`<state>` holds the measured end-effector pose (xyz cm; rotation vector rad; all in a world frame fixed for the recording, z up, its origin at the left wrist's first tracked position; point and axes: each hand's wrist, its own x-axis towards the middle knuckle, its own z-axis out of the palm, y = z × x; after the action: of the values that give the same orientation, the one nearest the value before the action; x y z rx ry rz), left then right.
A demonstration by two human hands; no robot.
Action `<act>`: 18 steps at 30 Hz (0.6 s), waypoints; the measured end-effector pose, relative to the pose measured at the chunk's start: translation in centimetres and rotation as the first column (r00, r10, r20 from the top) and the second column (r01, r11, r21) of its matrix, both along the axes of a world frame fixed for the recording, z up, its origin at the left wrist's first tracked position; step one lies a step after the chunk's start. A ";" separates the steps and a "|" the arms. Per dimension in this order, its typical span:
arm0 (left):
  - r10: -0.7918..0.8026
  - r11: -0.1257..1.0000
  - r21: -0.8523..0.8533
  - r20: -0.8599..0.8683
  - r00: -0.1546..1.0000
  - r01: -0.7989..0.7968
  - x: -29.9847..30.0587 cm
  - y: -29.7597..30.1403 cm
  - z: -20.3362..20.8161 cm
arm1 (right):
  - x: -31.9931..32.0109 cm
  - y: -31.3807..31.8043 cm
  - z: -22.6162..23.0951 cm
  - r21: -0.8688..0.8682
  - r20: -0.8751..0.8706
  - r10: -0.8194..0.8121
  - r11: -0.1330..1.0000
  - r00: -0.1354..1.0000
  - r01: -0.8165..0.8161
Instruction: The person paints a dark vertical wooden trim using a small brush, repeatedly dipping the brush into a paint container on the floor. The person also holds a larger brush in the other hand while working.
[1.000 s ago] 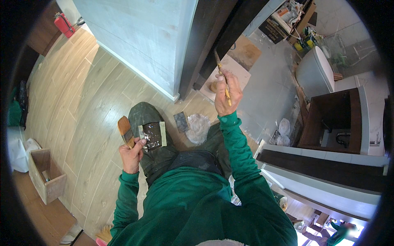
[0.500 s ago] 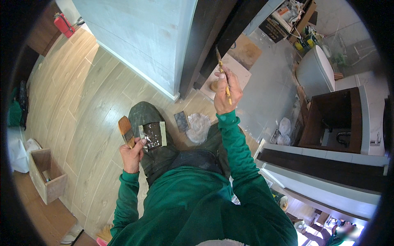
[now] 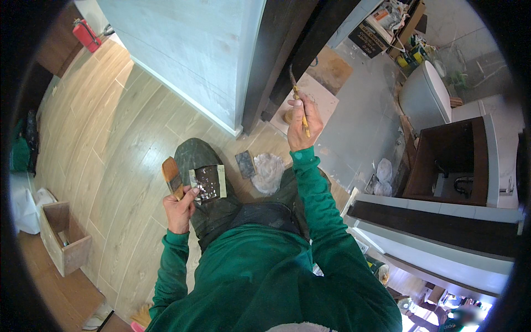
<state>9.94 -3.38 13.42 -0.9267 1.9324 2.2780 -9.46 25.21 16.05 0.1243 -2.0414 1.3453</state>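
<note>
My right hand (image 3: 306,123) is closed round a thin paintbrush (image 3: 299,98) with a paint-stained yellow handle. The tip of this brush is at the dark brown door frame (image 3: 276,61); whether it touches is hard to make out. Over my bent knee, my left hand (image 3: 180,213) grips a wide flat paintbrush (image 3: 173,177), its brown bristles pointing away from me. The thumb of that hand also presses on a small dark square plate (image 3: 208,181) with pale strips along two edges and whitish specks on it.
A grey sanding block (image 3: 245,165) and a crumpled white cloth (image 3: 268,172) lie between my legs. A pale wall (image 3: 188,55) stands ahead. Past the frame are a toilet (image 3: 426,94), a box (image 3: 371,37) and a dark cabinet (image 3: 445,160). A wooden drawer (image 3: 66,238) sits at left.
My right hand and the thin brush have shifted slightly left. The left hand, with the wide brush and plate, has moved a little to the right.
</note>
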 end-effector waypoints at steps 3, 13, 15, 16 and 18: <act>-0.007 1.000 -0.010 0.000 1.000 0.007 -0.1 0.1 0.0 | 0.1 -0.3 -0.1 0.011 0.034 -0.008 1.000 0.999 0.008; -0.035 0.999 -0.029 0.023 0.999 0.036 -0.2 0.1 -0.1 | -0.3 -0.7 -0.1 -0.059 0.008 -0.013 0.998 1.000 0.013; -0.025 0.999 -0.019 0.013 1.000 0.026 -0.2 0.2 -0.2 | -0.1 -0.8 -0.4 -0.001 0.072 -0.053 0.999 0.996 0.053; -0.017 1.000 -0.015 0.016 1.000 0.017 -0.2 0.2 -0.3 | 0.1 -0.9 -0.5 -0.019 0.054 -0.027 0.999 0.998 0.028; -0.014 1.000 -0.012 0.019 1.000 0.014 -0.2 0.1 -0.3 | 0.5 -0.9 -0.5 -0.072 0.084 -0.003 0.997 0.996 0.009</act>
<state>9.78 -3.27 13.09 -0.9300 1.9416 2.2434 -8.95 24.28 15.54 0.0297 -2.0572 1.4403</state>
